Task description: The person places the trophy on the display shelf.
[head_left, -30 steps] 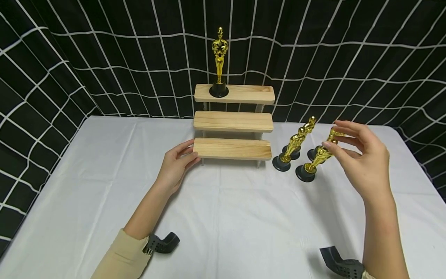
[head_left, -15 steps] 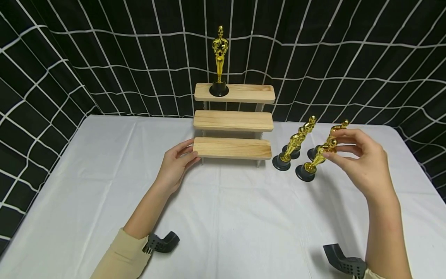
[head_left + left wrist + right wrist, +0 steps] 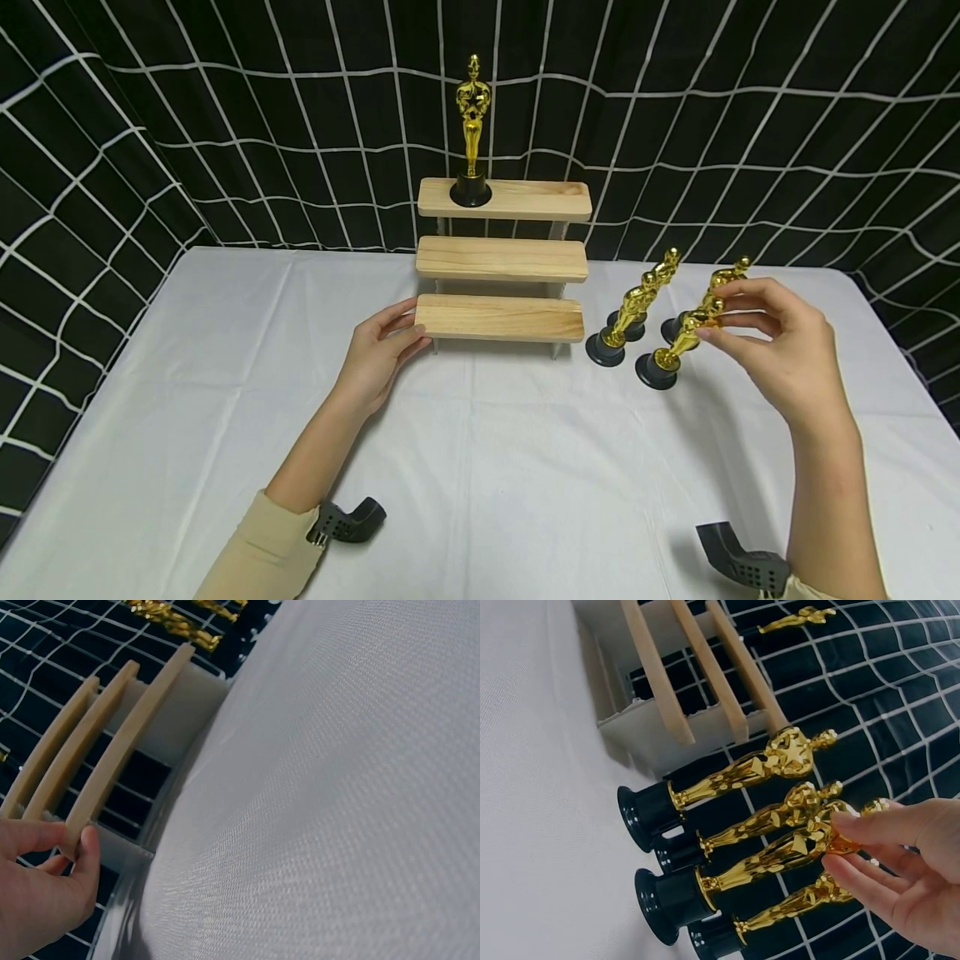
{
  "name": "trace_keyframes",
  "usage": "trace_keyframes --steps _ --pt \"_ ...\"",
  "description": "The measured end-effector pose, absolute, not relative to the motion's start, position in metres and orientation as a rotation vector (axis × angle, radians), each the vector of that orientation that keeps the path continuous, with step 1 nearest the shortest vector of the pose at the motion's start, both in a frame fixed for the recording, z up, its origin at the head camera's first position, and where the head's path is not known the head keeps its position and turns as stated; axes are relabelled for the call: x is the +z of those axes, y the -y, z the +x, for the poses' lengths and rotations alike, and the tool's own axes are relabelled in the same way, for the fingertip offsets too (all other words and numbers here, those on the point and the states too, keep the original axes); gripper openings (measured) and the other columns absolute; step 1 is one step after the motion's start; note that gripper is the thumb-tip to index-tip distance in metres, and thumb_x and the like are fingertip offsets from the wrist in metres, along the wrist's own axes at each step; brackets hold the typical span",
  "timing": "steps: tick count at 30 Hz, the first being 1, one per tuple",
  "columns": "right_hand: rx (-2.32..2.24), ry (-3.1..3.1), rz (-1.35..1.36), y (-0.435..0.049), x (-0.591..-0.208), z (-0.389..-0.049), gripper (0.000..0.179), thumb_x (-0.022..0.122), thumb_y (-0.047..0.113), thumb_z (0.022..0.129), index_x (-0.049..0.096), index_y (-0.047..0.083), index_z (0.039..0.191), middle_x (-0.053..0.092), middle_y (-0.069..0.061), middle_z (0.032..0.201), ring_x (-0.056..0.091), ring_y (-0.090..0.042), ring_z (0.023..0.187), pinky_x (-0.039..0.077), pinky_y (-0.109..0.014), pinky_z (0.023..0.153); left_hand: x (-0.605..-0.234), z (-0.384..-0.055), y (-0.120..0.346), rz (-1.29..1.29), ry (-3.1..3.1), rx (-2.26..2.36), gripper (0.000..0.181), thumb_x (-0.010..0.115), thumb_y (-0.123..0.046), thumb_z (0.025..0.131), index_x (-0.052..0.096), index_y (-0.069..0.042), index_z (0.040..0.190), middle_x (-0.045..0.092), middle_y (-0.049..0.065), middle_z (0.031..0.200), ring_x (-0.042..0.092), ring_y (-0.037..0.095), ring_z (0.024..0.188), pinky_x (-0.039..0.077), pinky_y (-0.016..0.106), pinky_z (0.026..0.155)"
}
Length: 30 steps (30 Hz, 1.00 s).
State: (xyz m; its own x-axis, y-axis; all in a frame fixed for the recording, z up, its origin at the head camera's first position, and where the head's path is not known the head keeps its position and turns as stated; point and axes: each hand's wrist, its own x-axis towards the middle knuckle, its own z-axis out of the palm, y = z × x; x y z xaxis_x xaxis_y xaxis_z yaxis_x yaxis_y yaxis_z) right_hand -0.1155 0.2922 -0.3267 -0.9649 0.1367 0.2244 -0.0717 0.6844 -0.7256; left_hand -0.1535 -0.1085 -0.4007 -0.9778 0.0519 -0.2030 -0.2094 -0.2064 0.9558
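Observation:
My left hand (image 3: 380, 354) holds the left end of the lowest board of a three-tier wooden display shelf (image 3: 498, 318); in the left wrist view, thumb and fingers pinch the board's end (image 3: 73, 838). With my right hand (image 3: 787, 346) I pinch the upper body of the front right gold trophy statuette (image 3: 772, 862), whose black round base (image 3: 657, 372) stands on the table. Beside and behind it stand several matching statuettes, including the front left one (image 3: 615, 329) and the back right one (image 3: 726, 275), which my fingers partly cover.
Another gold statuette (image 3: 472, 125) stands upright on the left part of the top board (image 3: 536, 200). The middle board (image 3: 502, 260) is bare. A white cloth (image 3: 525, 475) covers the table, and a black curtain with white grid lines (image 3: 300, 125) hangs behind.
My right hand has come down slightly and its fingers have closed on the front right statuette's upper body. My left hand stays on the shelf.

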Motion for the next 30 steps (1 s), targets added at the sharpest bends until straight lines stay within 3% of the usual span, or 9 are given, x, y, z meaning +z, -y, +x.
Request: trace_keyframes --steps 30 --pt "1.192 2.512 0.009 -0.284 -0.313 -0.107 0.054 0.080 -0.018 0.083 0.064 -0.005 0.133 0.061 0.028 0.110 0.062 0.011 0.098 0.055 0.000 0.082 -0.401 -0.153 0.109 -0.177 -1.855 2.313 0.052 0.054 0.010 0.104 0.045 0.005 0.155 0.051 0.022 0.138 0.066 0.013 0.104 0.062 0.021 0.100"
